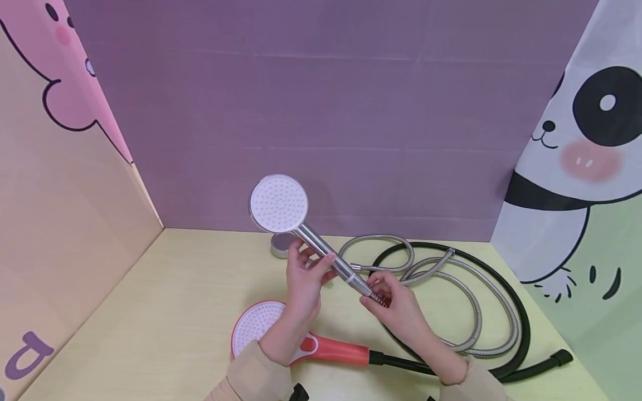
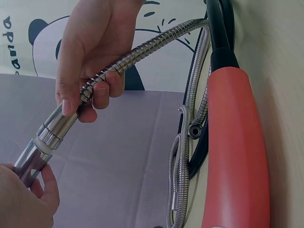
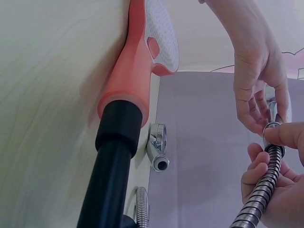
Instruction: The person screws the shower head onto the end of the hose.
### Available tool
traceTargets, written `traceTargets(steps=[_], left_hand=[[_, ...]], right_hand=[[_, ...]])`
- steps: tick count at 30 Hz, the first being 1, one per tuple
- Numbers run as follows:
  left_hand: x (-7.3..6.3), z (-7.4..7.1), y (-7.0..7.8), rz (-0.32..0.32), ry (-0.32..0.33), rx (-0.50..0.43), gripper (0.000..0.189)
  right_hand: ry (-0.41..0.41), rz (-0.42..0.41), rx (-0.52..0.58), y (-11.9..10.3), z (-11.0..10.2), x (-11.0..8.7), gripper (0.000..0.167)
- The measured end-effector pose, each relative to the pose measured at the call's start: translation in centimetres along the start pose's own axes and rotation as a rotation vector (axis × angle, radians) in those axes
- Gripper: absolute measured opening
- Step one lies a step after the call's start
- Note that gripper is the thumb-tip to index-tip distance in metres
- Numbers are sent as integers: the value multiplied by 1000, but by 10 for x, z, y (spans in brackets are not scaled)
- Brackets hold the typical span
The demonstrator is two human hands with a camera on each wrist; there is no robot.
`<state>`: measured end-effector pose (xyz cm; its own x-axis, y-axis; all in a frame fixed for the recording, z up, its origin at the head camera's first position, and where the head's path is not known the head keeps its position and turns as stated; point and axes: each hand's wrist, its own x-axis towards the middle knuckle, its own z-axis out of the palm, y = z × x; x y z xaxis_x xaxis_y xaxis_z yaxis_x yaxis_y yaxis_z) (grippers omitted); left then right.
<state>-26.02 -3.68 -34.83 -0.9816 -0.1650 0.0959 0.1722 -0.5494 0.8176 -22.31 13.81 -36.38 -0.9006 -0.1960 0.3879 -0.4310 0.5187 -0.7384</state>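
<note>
My left hand (image 1: 305,278) grips the chrome handle of a round shower head (image 1: 278,204) with a white spray face, tilted up above the table. At the handle's lower end, my right hand (image 1: 396,306) pinches the ribbed metal hose (image 2: 142,51) close to its chrome connector (image 2: 52,127). Handle and connector meet end to end, with a pale ring at the joint; how tightly they are joined I cannot tell. The right wrist view shows the thumb of my right hand (image 3: 287,185) on the connector. Beneath my forearms lies a red shower head (image 1: 343,352).
A black hose (image 1: 525,328) runs from the red handle and loops round at the right. Coiled silver metal hoses (image 1: 476,312) lie inside its curve. A smaller chrome shower head (image 3: 157,148) rests near the purple back wall (image 1: 341,111). Printed panels flank the table (image 1: 165,289).
</note>
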Motion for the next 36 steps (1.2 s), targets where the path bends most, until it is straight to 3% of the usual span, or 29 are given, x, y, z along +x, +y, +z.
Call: traceTargets(steps=[9,25,36], left_hand=[[-1,0,-3,15,20,-19,55],[-3,0,-4,22,37,-41,55],[-4,0,-5,21,35,-45,53]], right_hand=[[69,-1,-16,-1,4,1,29],[66,31,9,-1,3,2,21],[78,11,-76,-1,2,3,12]])
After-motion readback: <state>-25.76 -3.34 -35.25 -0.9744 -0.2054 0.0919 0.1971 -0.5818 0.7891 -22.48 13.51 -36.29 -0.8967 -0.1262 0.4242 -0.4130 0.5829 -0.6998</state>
